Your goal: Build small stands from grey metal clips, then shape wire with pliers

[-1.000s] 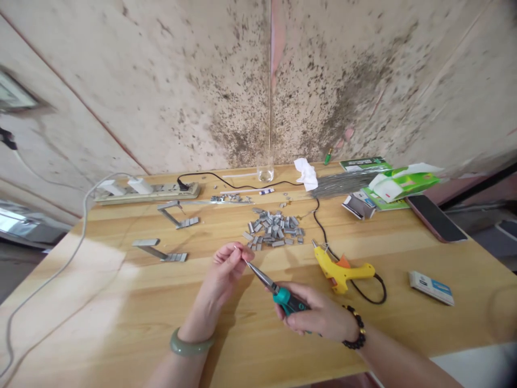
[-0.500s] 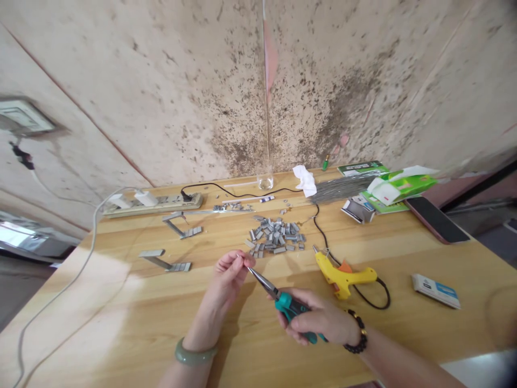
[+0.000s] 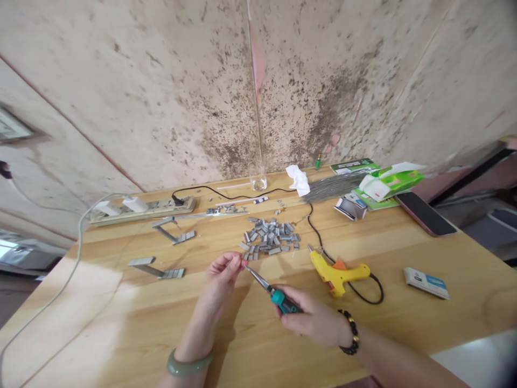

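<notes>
My left hand pinches a small metal piece, too small to name, between thumb and fingertips. My right hand is closed round the teal handles of needle-nose pliers. The pliers' thin jaws point up and left and meet the piece at my left fingertips. Both hands hover just above the wooden table. A pile of grey staple blocks lies just beyond my hands.
A yellow glue gun with a black cord lies to the right. Two bent staple-strip shapes sit to the left, a power strip behind them. A glass, tissue, green boxes, a phone and a small box stand further back and right.
Both hands have stayed together at the pliers' tip with only slight shifts. The camera has swung a little, so the table sits slightly left and lower in view.
</notes>
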`<state>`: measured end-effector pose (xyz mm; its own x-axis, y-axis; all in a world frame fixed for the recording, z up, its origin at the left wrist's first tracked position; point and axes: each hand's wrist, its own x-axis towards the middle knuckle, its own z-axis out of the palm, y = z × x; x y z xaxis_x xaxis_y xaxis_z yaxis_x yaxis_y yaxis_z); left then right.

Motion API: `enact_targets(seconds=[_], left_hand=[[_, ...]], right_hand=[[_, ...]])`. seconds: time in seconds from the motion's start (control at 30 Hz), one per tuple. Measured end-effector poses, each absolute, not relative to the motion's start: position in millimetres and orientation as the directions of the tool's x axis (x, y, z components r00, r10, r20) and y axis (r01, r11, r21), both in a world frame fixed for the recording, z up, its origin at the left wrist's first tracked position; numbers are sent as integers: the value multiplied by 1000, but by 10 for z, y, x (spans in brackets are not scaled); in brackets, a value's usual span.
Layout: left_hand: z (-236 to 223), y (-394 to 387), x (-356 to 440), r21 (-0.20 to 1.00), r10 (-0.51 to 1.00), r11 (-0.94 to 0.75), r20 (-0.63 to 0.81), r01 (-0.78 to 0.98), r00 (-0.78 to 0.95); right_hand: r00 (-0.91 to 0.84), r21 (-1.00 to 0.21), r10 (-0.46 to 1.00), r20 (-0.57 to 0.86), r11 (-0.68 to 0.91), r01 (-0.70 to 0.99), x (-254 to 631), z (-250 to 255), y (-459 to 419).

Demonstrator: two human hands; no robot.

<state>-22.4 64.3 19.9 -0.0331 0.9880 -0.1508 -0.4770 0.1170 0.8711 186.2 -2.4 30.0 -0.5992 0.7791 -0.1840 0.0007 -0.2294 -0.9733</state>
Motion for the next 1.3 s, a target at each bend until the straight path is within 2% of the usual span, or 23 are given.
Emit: enact_targets(seconds=[0.13,0.27,0.37,0.63,0.97,1.13,1.3], left_hand=[[240,636,-211,869,975,168,-216,-464,-50],[234,634,-210,871,975,178,-220,-457,-39],[214,637,-205,860,974,182,-223,-476,-31],[223,643,-190,809,968,221,-248,-545,24],[209,642,-174,857,983,140,-179,-496,-32],[170,649,-195,911,988,101,-137,-399,-64],[131,653,-185,897,983,139,-177,-419,-53]], right_hand=[[-530,-983,842,-96,3,183,1867,316,-30],[-487,-898,874,2,216,384,1881,299,-44],[-480,-829,876,44,300,472,1881,281,-45],[-484,-890,874,41,252,380,1886,305,-49],[-483,-880,874,49,267,393,1890,325,-53],[-479,-739,876,56,359,570,1870,248,-46],[-456,-558,889,38,398,728,1864,190,-37]])
